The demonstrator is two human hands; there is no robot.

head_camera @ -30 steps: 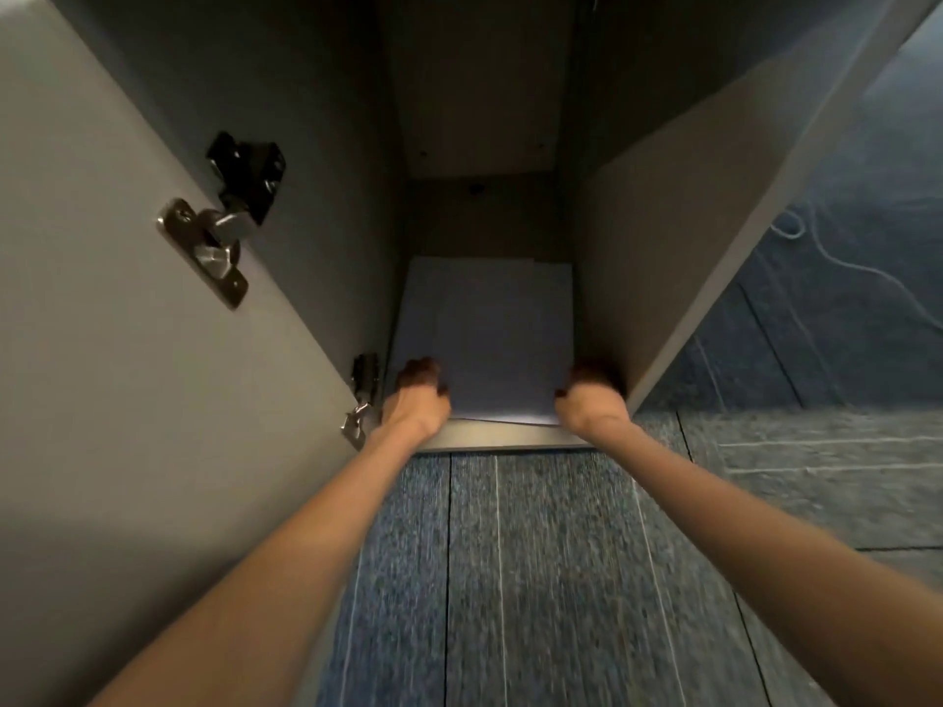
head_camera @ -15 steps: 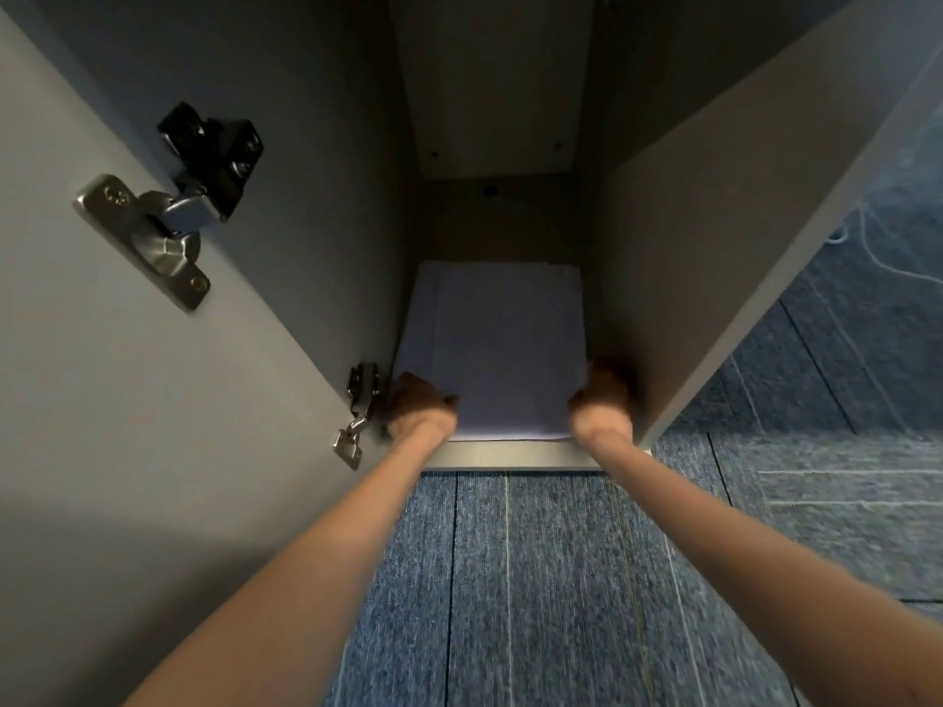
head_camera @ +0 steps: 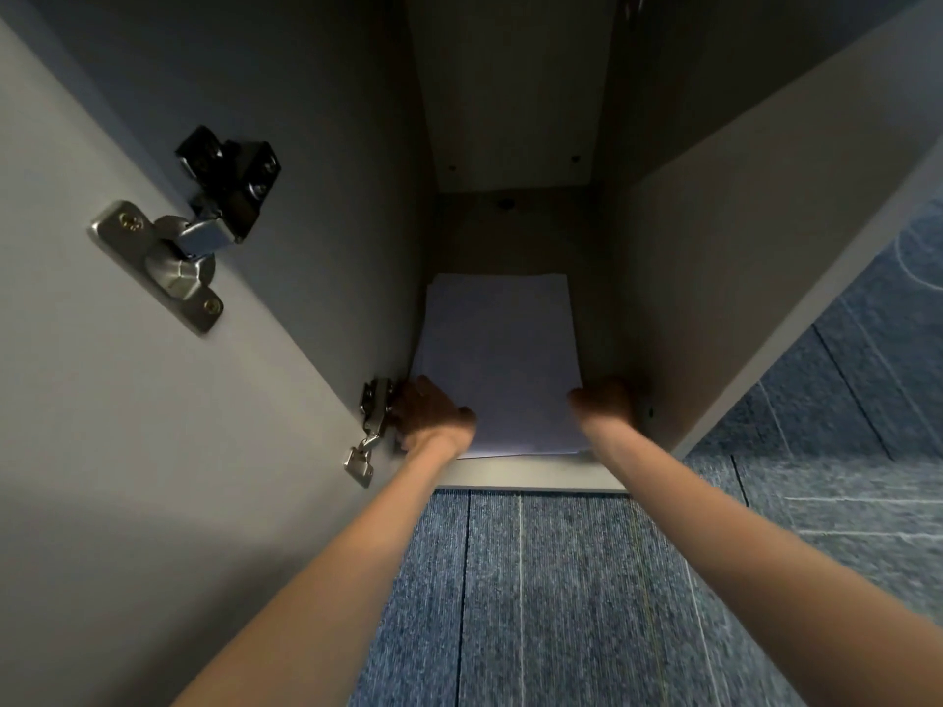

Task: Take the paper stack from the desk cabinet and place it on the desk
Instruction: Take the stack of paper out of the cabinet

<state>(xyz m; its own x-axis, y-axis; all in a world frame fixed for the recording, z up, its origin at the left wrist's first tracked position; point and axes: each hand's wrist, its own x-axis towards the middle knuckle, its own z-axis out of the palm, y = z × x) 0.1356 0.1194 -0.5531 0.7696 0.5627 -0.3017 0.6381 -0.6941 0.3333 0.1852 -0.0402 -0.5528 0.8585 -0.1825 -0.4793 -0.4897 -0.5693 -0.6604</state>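
Observation:
A white paper stack (head_camera: 502, 359) lies flat on the floor of the open desk cabinet (head_camera: 530, 474), its near edge close to the cabinet's front lip. My left hand (head_camera: 431, 413) is curled on the stack's near left corner. My right hand (head_camera: 607, 400) grips the near right corner, thumb on top. Both sets of fingers are partly hidden at the stack's sides. The desk top is out of view.
The cabinet door (head_camera: 153, 400) stands open on the left, with two metal hinges (head_camera: 196, 232) on its inner face. The cabinet's right wall (head_camera: 740, 278) is close to my right hand. Blue striped carpet (head_camera: 536, 594) lies below, with a thin cable (head_camera: 913, 267) at far right.
My view has moved closer to the cabinet. Both hands have closed in on the stack's near corners, the left thumb now lying over the top sheet. The stack has barely moved.

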